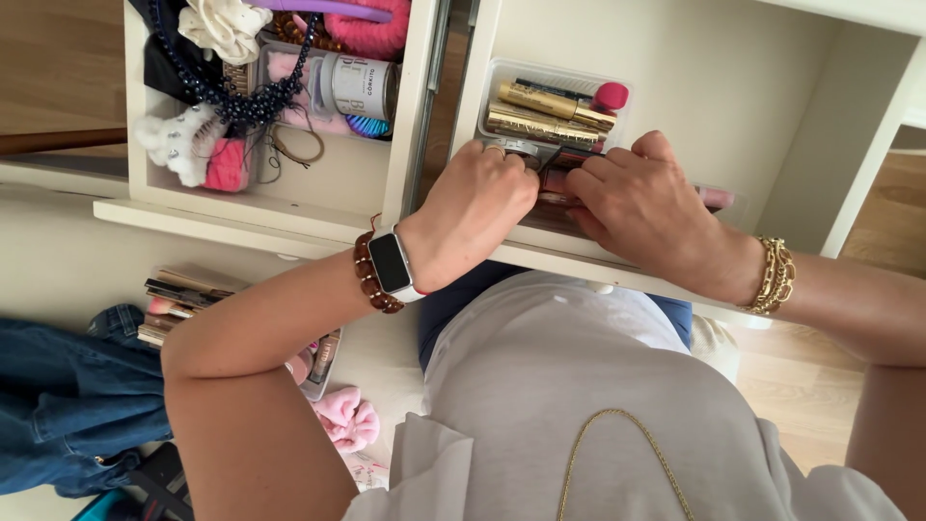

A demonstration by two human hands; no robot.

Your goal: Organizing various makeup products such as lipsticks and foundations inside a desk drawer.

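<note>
Cream-white drawers stand pulled out over a pale floor, seen from straight above. At nine o'clock a heap of blue denim clothing point(58, 405) lies on the floor, with a stack of flat cosmetic palettes point(178, 299) just beside it and a pink fabric scrunchie point(345, 417) toward six o'clock.

At eleven o'clock the open left drawer point(289, 207) is crowded — a white fluffy hair claw point(178, 140), a dark beaded strand point(246, 101), a round silver-lidded jar point(359, 85) and a cream scrunchie point(224, 24) lie touching one another.

At the centre the left hand point(473, 212), with a dark square watch and a brown bead bracelet at the wrist, is curled knuckles-up; whether its grip is clenched on anything I cannot tell. Touching it, the right hand point(641, 207) pinches a thin dark stick point(552, 159) at the near edge of the clear plastic tray point(502, 77). That tray sits in the right drawer point(733, 77) at one o'clock and holds gold cosmetic tubes point(540, 114) and a pink-capped tube point(611, 95).

As I judge it, the risks are these: both hands press close on the tray's near edge, so a tug could tip it and roll the gold tubes loose, and the thin stick, held only by fingertips, could slip down into the drawer.
</note>
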